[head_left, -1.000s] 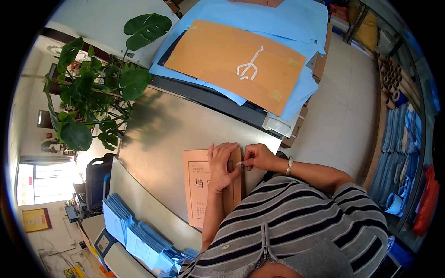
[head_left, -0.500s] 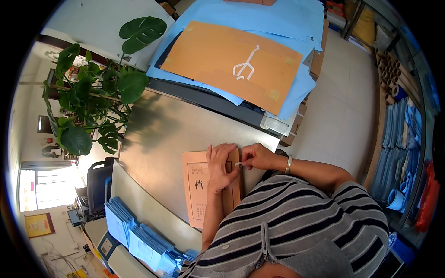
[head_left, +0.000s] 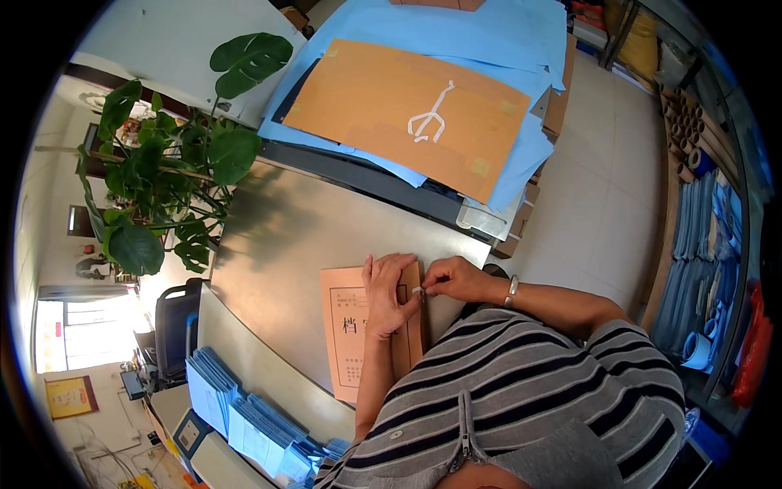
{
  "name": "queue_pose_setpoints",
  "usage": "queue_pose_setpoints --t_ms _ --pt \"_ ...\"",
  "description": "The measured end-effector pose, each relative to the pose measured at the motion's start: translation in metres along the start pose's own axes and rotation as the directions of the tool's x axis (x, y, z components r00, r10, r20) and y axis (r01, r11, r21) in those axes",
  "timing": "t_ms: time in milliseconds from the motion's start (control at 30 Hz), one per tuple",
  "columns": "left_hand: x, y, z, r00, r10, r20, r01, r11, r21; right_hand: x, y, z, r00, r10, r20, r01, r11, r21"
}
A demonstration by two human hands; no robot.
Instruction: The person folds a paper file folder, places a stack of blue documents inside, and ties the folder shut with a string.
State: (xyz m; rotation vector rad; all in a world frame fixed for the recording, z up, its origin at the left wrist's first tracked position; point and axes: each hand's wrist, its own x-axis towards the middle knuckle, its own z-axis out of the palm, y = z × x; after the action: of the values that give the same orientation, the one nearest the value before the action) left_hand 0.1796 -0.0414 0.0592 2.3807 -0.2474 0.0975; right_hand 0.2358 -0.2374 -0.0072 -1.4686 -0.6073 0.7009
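Note:
A tan paper document envelope point(head_left: 345, 359) with dark printing and a ruled frame lies on the metal-topped table near my body. My left hand point(head_left: 389, 292) rests flat across its upper right part, fingers stretched out and covering some of the print. At the envelope's right edge, my right hand point(head_left: 454, 280) is closed in a pinch. A small white strip point(head_left: 418, 289) shows at its fingertips, beside my left thumb. How far that strip runs under the fingers is hidden.
Beyond the table point(head_left: 285, 236) lies a big orange-brown board point(head_left: 383, 106) on blue sheets point(head_left: 521, 171). A leafy plant point(head_left: 155, 163) stands at the left. Blue folders point(head_left: 252, 424) line the near-left ledge; shelves at right hold cardboard tubes point(head_left: 688, 122) and more blue folders point(head_left: 692, 228).
Both hands keep nearly the same place. The fingers of my right hand have shifted slightly around the white strip, and the envelope stays where it was.

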Motion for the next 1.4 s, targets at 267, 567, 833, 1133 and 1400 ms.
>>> queue_pose_setpoints --t_ms 267,567,833,1133,1400 --pt "-0.003 -0.002 0.002 1.000 0.001 0.018 -0.001 1.000 -0.003 -0.001 0.002 -0.002 0.995 0.008 0.095 -0.005 0.999 -0.037" --pt "-0.002 0.002 0.003 1.000 0.015 0.006 -0.015 1.000 -0.001 -0.014 -0.001 0.000 0.980 0.102 0.172 -0.091 0.993 -0.074" --pt "-0.003 -0.004 0.007 0.999 -0.025 -0.032 0.022 0.997 -0.077 -0.021 0.001 -0.005 0.947 0.125 0.297 -0.170 0.977 0.130" --pt "-0.010 -0.005 0.021 0.905 -0.004 -0.426 -0.066 0.987 -0.148 0.016 -0.029 -0.003 0.909 -0.361 -0.209 0.246 0.868 -0.431" --pt "-0.022 -0.017 0.036 0.624 0.410 -0.665 -0.115 0.890 0.441 0.087 -0.029 0.038 0.933 -0.339 0.122 0.344 0.736 -0.583"
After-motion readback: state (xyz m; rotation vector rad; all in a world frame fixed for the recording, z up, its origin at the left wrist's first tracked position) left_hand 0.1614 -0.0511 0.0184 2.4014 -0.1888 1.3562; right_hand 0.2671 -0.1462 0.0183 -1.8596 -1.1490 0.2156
